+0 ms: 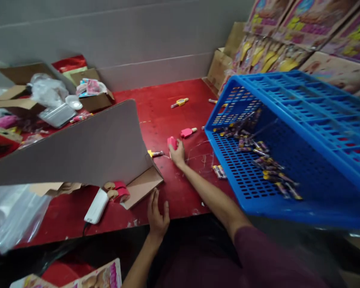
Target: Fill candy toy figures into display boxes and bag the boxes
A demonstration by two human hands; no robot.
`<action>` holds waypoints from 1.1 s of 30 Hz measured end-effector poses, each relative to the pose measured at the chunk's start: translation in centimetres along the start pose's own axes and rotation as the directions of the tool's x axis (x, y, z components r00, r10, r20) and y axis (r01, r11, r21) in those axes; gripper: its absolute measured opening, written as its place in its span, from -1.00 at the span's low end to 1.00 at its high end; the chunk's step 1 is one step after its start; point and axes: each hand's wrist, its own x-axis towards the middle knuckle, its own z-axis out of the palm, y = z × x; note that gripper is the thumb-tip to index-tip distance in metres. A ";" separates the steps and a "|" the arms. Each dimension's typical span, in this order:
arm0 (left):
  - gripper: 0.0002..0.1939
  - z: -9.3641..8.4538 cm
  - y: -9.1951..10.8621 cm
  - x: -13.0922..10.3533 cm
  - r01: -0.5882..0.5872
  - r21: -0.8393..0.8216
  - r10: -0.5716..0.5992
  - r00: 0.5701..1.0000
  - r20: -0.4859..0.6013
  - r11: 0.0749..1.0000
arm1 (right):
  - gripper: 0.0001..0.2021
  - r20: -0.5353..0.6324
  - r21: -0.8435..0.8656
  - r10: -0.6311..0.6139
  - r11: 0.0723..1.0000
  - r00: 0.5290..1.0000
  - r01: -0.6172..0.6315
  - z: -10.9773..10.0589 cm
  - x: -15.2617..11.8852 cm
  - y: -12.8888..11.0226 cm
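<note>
My right hand [177, 154] is closed around a pink popsicle-shaped toy [172, 142] at the middle of the red table. Just beyond it lies a second pink popsicle-shaped piece [186, 133] with a cream stick. To its left, a small yellow and dark tube [157, 153] lies beside the cardboard box. My left hand [158, 216] rests at the table's front edge, fingers stretched out and holding nothing, close to the flap of the open cardboard box [145, 186]. Farther back lies a yellow piece with a stick [180, 103].
A blue plastic crate [258, 204] lies on its side at right, with several small wrapped tubes [270, 166] inside. Left of the cardboard are tape rolls [120, 191], a white power-bank-like block [96, 206] and clear plastic bags [15, 216]. Packaged toys [267, 56] are stacked at back right.
</note>
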 end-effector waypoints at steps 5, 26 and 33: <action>-0.45 3.0 4.6 5.6 0.627 -0.583 -0.452 0.778 0.436 0.517 | -0.56 0.113 0.069 -0.403 0.915 0.908 0.397 -5.6 -8.6 4.7; -0.67 10.2 0.4 6.7 0.465 -0.261 -0.354 0.857 0.375 0.846 | -0.55 -0.583 -0.256 0.330 0.792 0.742 -0.554 -17.7 7.1 14.6; -0.73 9.4 -0.4 3.8 0.295 -0.277 -0.217 0.935 0.279 0.914 | -0.55 -0.264 -0.439 0.159 0.859 0.951 -0.265 -12.4 8.3 11.7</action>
